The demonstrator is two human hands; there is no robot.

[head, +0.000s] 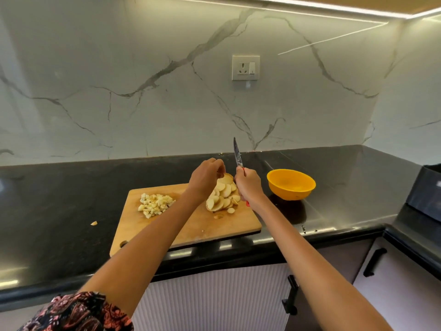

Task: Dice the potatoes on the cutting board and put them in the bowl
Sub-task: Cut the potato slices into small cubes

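- The wooden cutting board (191, 225) lies on the black countertop (71, 187), its near edge jutting slightly past the counter's front lip; a handle hole shows at its near left corner
- A heap of diced potato (155, 204) sits on the board's left part; a pile of round potato slices (223, 195) lies on the right part, some overlapping and leaning on one another; the two heaps are well apart
- The left hand (205, 179) hovers just above the far side of the slices, back of the hand toward the camera, fingers curled downward with thumb and fingertips drawn together; whether they pinch a slice I cannot tell
- The right hand (248, 185) is wrapped in a fist round the red handle of the knife (238, 155); the blade points up and away, clear of the board; the handle's end peeks out under the wrist
- The yellow bowl (291, 183) stands on the countertop just right of the board, apart from it; no potato shows inside
- One stray potato piece (94, 223) lies on the countertop left of the board
- A wall socket (245, 67) is set in the marble backsplash behind; a patterned sleeve (76, 311) shows at the lower left; cabinet doors with black handles (290, 298) sit below the counter
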